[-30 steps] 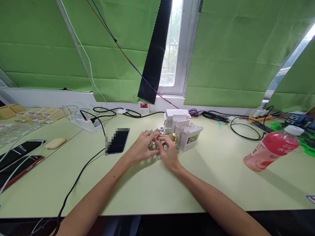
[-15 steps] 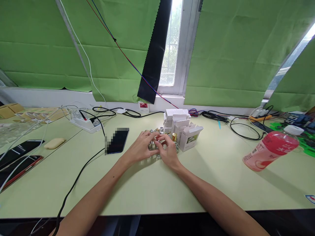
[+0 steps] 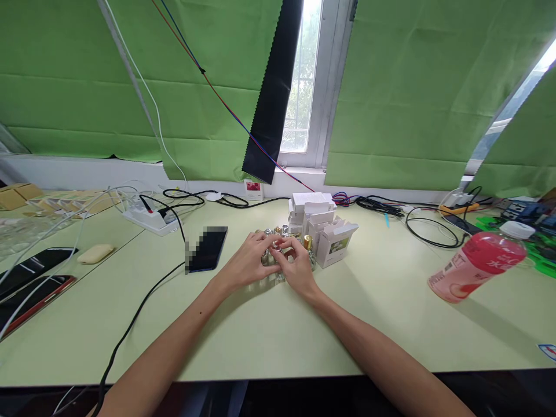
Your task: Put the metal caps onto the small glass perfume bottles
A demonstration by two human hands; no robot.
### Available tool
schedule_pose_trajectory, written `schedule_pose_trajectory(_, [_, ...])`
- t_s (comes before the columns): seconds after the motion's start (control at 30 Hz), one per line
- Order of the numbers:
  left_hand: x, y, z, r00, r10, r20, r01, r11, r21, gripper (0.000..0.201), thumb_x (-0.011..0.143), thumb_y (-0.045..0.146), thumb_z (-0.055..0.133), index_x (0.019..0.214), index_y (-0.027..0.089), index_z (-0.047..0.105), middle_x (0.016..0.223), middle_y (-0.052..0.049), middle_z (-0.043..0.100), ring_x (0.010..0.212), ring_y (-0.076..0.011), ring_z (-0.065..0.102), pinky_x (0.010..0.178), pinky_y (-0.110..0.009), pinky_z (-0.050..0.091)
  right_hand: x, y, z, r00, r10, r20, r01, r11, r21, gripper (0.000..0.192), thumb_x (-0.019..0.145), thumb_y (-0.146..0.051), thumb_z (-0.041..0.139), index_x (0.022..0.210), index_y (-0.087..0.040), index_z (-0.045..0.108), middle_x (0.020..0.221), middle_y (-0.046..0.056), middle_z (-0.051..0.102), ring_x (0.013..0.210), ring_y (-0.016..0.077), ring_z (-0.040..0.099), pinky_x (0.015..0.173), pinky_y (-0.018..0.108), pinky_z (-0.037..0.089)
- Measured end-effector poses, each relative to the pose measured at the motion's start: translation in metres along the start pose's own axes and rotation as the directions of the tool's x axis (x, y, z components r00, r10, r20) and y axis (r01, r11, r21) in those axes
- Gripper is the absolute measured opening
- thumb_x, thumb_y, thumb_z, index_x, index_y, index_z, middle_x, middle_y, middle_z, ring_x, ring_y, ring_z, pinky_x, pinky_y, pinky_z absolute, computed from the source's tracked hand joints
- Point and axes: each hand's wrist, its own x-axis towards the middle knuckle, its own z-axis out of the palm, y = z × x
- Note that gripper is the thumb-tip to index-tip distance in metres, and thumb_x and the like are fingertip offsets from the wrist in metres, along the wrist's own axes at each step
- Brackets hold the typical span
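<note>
A tight group of small glass bottles with silver and gold necks stands mid-table, partly hidden by my hands. My left hand [image 3: 247, 262] curves around the left side of the group, its fingers closed on a small clear glass bottle [image 3: 279, 275] at the front. From the right, my right hand [image 3: 299, 271] pinches at that bottle's top with thumb and forefinger; the contact is partly covered by the fingers. Just behind my right hand rises a gold-topped bottle [image 3: 307, 242]. Small white boxes [image 3: 336, 246] stand right beside the bottles, the front one with its flap raised.
A black phone [image 3: 209, 249] lies left of my hands, with a black cable [image 3: 143, 307] running past it. A pink drink bottle [image 3: 478, 263] stands at the right. Farther left are a white power strip [image 3: 152, 221], more phones [image 3: 35, 301] and a cream case [image 3: 96, 253].
My right thumb and forefinger have shifted slightly at the bottle's top. Both arms and everything else stay almost where they were.
</note>
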Motion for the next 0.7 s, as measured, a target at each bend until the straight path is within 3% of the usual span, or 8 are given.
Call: schedule_pose_trajectory(0.7, [0.0004, 0.0026, -0.0011, 1.000, -0.013, 0.008, 0.013, 0.999, -0.033, 0.042, 0.082, 0.038, 0.067, 0.120, 0.025, 0.057, 0.114, -0.005, 0.064, 0.106, -0.0269, 0.055, 0.095, -0.043, 0.044, -0.0019, -0.0004, 0.0007, 0.998, 0.050, -0.037, -0.049, 0.998, 0.026, 0.019, 0.081, -0.038, 0.071, 0.084, -0.021, 0.062, 0.087, 0.002, 0.065, 0.075, 0.0152, 0.060, 0.063, 0.027, 0.049])
